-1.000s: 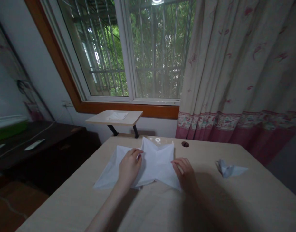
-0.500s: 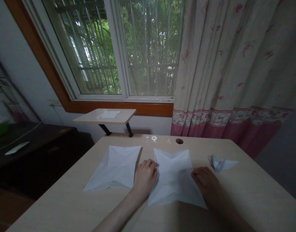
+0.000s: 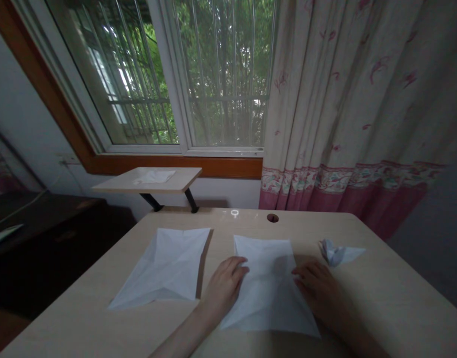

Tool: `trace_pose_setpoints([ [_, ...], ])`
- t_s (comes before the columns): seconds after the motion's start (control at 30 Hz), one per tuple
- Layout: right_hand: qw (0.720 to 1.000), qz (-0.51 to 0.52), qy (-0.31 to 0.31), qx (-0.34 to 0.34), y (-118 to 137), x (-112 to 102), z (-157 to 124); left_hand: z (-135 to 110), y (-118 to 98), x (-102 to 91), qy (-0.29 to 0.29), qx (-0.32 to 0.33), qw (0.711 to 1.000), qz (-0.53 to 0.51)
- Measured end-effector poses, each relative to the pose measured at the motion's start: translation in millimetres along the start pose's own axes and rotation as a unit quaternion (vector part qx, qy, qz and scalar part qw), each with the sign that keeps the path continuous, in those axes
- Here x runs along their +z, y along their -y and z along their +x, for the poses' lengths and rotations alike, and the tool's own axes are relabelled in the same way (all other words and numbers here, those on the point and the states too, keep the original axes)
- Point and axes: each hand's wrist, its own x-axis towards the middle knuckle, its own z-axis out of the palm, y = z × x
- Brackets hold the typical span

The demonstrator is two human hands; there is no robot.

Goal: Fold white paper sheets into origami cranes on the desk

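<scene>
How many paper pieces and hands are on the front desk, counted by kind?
Creased white paper sheets: 2
Folded paper figure: 1
Left hand and right hand: 2
Total: 5

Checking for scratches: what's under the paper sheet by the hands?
The creased white paper sheet lies on the pale desk, the left hand and right hand resting on it. The desktop beneath is covered, so no scratches can be judged.
</scene>
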Motion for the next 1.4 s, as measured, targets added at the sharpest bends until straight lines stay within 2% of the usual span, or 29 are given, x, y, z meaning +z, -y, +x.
trace_pose_setpoints([
  [0.17,0.999,0.01,0.041,-0.021,-1,2,-1,-3,4,6.2,0.02,0.022,0.998,0.051],
  [0.4,0.988,0.027,0.137,-0.064,-2,2,-4,-11,10,14.9,0.064,0.041,0.997,0.005],
  [0.5,0.986,0.011,0.155,-0.053,-2,1,-4,-13,10,15.6,0.067,0.026,0.997,-0.011],
  [0.63,0.99,0.01,0.139,-0.037,-1,2,-5,-10,8,14.5,0.04,0.005,0.999,-0.036],
  [0.83,0.993,-0.006,0.111,-0.042,5,2,-7,-4,4,9.4,0.005,0.007,0.997,-0.072],
  [0.97,0.994,-0.022,0.098,-0.044,5,2,-6,-4,2,6.9,0.001,0.036,0.996,-0.082],
  [1.1,0.996,-0.024,0.086,-0.016,1,7,-6,-5,2,6.5,0.009,0.065,0.994,-0.084],
  [1.23,0.997,-0.009,0.081,-0.003,-4,13,-6,-4,4,6.1,0.017,0.039,0.997,-0.06],
  [1.4,0.997,-0.02,0.059,0.051,-10,16,-5,-3,8,5.6,-0.015,-0.022,0.998,-0.053],
])
